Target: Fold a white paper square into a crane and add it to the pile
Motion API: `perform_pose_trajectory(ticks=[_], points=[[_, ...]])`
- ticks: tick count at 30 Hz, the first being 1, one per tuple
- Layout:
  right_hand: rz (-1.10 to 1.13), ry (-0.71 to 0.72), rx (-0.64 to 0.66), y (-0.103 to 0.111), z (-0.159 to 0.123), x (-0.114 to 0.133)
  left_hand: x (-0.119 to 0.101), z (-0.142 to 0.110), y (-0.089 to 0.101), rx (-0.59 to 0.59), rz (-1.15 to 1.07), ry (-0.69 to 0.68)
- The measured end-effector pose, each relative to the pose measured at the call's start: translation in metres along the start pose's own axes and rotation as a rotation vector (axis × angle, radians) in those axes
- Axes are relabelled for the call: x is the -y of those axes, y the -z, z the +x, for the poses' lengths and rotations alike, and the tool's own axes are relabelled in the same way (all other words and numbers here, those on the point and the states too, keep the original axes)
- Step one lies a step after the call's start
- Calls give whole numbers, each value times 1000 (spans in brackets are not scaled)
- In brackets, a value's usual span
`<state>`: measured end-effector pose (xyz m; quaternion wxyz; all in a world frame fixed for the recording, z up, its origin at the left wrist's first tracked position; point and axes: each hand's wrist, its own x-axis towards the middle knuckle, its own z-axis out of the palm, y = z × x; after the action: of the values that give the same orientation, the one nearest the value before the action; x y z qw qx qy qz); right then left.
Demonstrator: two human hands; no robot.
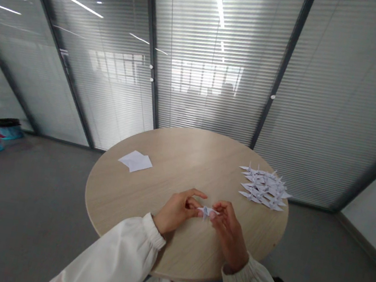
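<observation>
Two hands hover over a round wooden table (pixel 167 157). The left hand (pixel 176 209) and right hand (pixel 229 229) pinch a small paper crane (pixel 207 211) between their fingertips, fingers curled narrowly, above the table's near half. Farther off on the tabletop, a pile of folded cranes (pixel 263 188) lies to the right, and loose white sheets (pixel 136 161) lie to the left. White sleeves (pixel 110 258) cover both forearms.

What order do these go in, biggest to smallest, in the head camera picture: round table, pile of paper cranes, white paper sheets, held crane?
1. Round wooden table
2. Pile of paper cranes
3. White paper sheets
4. Held paper crane, the smallest, even though it is nearer the camera than the others.
</observation>
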<state>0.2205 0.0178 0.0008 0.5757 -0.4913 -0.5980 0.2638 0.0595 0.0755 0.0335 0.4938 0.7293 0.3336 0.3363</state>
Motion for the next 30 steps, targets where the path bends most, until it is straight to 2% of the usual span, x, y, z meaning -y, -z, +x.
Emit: perform_pose_trajectory(ticks=[3, 9, 11, 16, 19, 22, 26, 30], points=[[-56, -45, 79, -1, 0, 1, 0, 0, 0, 19, -21, 16], [-43, -47, 166, 1, -1, 0, -1, 0, 0, 42, -57, 20], [-8, -54, 176, 1, 0, 0, -3, 0, 0, 34, 2, -13], [72, -70, 154, 2, 0, 1, -11, -5, -2, 53, 318, -122], [89, -83, 172, 3, 0, 6, -13, -6, -3, 78, 365, -178], [146, -92, 214, 5, 0, 10, -13, -6, -3, 120, 278, -159], [286, -83, 276, 9, 0, 11, -14, -7, -3, 191, 30, -52], [503, -141, 335, 10, -4, 8, -23, -12, -7, 257, -165, 26]])
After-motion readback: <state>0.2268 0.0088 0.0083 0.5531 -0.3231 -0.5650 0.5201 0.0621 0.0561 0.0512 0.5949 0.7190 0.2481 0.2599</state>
